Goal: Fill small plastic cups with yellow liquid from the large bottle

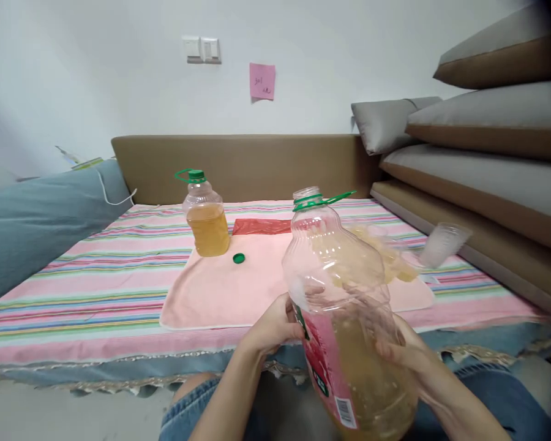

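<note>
A large clear plastic bottle [367,373] is gripped between my two hands, tilted with its neck leaning away to the left. It has a pink-and-red label, a green neck ring with a loop, an uncapped mouth and yellowish liquid inside. My left hand [278,324] is wrapped around its left side by the label. My right hand [406,355] holds its right side; some fingers show only through the plastic. A green cap [239,258] lies on the pink cloth [229,300]. Farther back, a smaller bottle [210,226], capped green, stands upright, partly filled with yellow liquid.
Several clear cups with yellow liquid [401,268] stand behind the held bottle, partly hidden by it. A stack of clear plastic cups [445,244] leans at the right. A red plastic strip [261,226] lies at the back. Stacked cushions [491,165] rise along the right side.
</note>
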Action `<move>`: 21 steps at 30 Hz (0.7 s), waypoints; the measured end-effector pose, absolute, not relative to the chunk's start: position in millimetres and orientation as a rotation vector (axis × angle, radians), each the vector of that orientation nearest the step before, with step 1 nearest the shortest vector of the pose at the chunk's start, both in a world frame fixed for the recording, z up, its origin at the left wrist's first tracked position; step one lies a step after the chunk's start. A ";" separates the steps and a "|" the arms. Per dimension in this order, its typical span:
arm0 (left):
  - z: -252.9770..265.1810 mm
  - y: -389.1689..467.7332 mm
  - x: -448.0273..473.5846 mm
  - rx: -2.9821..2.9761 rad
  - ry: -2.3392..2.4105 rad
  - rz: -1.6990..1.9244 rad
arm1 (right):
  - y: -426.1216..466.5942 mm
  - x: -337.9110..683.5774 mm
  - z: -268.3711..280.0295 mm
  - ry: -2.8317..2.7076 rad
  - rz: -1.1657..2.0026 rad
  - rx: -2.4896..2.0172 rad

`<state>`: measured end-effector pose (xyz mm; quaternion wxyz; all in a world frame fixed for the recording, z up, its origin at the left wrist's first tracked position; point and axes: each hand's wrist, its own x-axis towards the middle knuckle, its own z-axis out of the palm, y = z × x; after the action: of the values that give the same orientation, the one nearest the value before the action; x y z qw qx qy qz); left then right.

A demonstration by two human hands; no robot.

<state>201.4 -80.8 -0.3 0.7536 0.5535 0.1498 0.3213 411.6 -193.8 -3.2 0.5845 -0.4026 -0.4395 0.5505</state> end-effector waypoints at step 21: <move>-24.2 -114.7 297.8 0.965 0.266 0.676 | -279.3 466.3 -39.9 -0.794 0.717 -1.229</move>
<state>297.8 -114.7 -24.2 0.8232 0.4536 0.1249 0.3178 466.3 -279.3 -39.9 0.6859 -0.5489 -0.3545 0.3202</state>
